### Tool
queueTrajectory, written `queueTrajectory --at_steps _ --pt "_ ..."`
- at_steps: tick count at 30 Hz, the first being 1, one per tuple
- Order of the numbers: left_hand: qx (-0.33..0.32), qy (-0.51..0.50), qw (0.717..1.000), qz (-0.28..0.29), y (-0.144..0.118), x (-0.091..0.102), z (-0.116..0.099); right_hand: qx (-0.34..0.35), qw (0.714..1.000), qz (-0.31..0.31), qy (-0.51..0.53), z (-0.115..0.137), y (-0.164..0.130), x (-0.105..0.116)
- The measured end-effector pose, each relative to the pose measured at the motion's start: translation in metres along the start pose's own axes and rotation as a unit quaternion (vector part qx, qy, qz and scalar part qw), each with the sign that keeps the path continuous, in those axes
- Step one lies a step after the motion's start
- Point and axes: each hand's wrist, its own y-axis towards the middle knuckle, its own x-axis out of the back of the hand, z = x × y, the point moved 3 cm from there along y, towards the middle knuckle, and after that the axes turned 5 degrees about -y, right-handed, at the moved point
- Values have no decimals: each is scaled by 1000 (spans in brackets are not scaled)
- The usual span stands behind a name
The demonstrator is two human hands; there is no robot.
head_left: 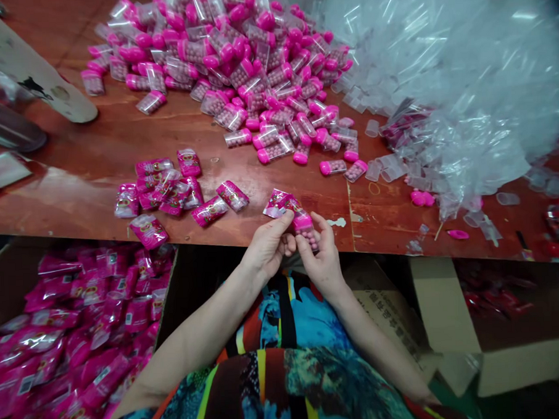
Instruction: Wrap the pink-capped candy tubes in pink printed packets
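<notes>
At the table's front edge, my left hand (270, 242) pinches a printed pink wrapper (277, 203) between thumb and fingers. My right hand (324, 260) is closed around a small clear candy bottle (308, 235) with a pink cap and pink balls inside. The wrapper's lower end meets the bottle's capped end; whether it covers the cap I cannot tell. Just left of my hands lie two wrapped packets (232, 195), and beyond them a small pile of similar packets (167, 185). A large heap of capped candy bottles (255, 68) spreads over the table beyond my hands.
Clear plastic bags and small clear cups (441, 91) fill the right back of the table (206, 237). A carton of pink packets (81, 341) stands below at left. Open cardboard boxes (444, 307) sit below at right. Two cylindrical objects (37, 72) lie at far left.
</notes>
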Motion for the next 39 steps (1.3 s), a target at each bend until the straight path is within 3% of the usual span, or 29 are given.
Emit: queueTrajectory --at_steps 5,8,14,20,25,32,36,39 --pt "21 49 997 49 3 4 3 -83 987 61 126 -1 4 2" --pt "31 62 995 65 3 3 3 -97 977 89 168 2 8 2" --pt "16 88 994 57 1 0 5 -55 993 -11 102 0 8 2" --pt "-26 103 993 50 4 7 -3 -134 956 109 237 -4 7 4" --pt "-18 136 985 101 -2 5 3 -142 941 109 287 -7 15 3" --pt "-58 101 991 61 1 5 -2 -137 942 134 277 -4 23 -1" --pt "-55 109 991 48 1 7 -7 -122 946 141 264 -6 23 -16" --pt "-69 135 988 27 -5 18 -25 -93 960 143 220 -4 27 -26"
